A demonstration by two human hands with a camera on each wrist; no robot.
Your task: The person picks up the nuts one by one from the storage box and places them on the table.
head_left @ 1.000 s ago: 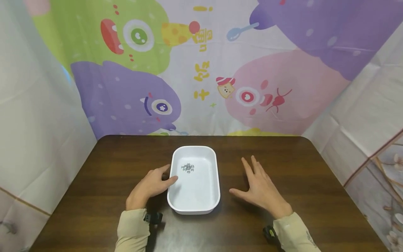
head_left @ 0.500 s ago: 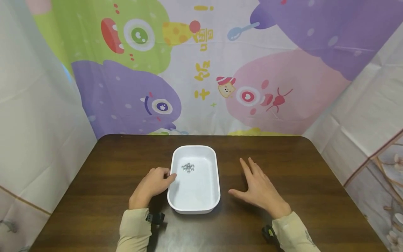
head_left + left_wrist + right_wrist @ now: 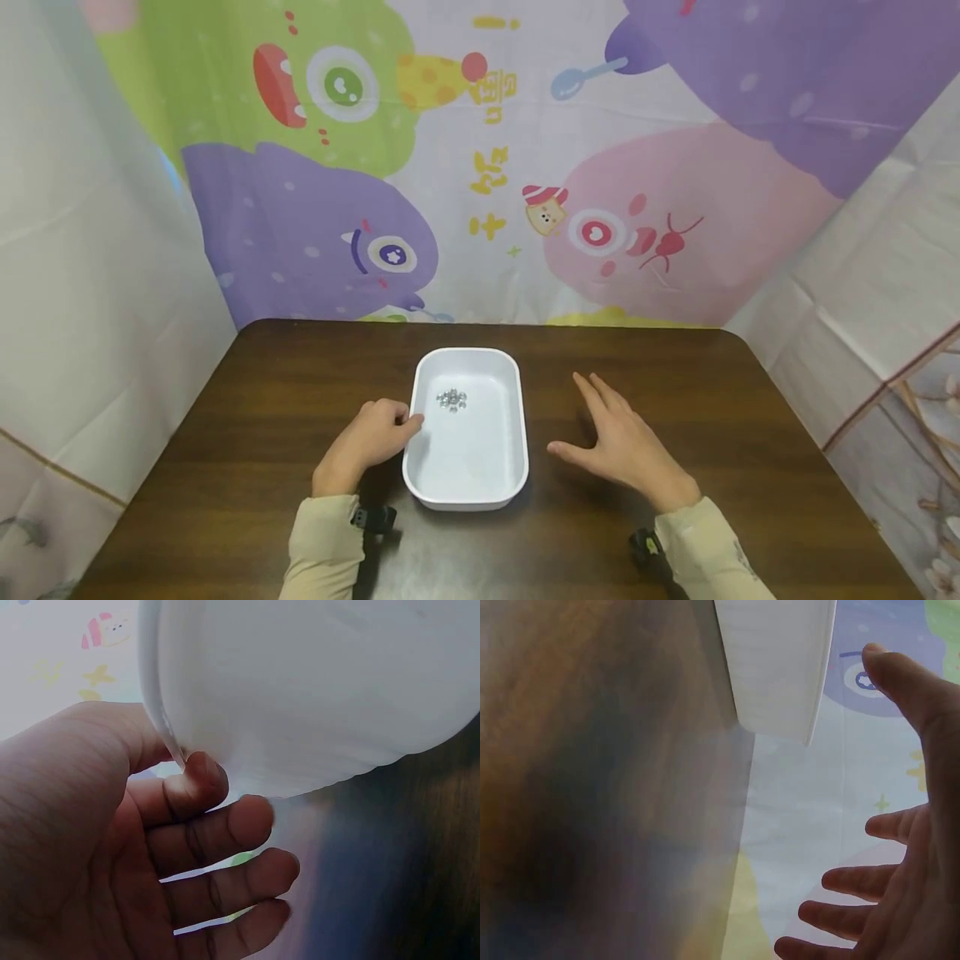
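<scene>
A white rectangular tray (image 3: 468, 467) with rounded corners stands on the dark wooden table. Several small shiny clear pieces (image 3: 452, 401) lie clustered inside it, toward its far left; their exact kind is too small to tell. At the tray's left side my left hand (image 3: 372, 435) pinches the rim, thumb over the edge and index finger bent against the outer wall (image 3: 300, 697). The other fingers of that hand curl loosely below, as the left wrist view shows. My right hand (image 3: 626, 442) hovers to the right of the tray, fingers spread, touching nothing.
The brown table (image 3: 300, 358) extends around the tray on all sides. Behind it hangs a cloth (image 3: 487, 275) printed with cartoon monsters. Pale curtains close in the left and right sides. Each wrist wears a small black camera (image 3: 375, 519).
My left index finger has drawn in from stretching along the outer wall to bending at the rim. The right hand stays nearly still. The head view has shifted slightly.
</scene>
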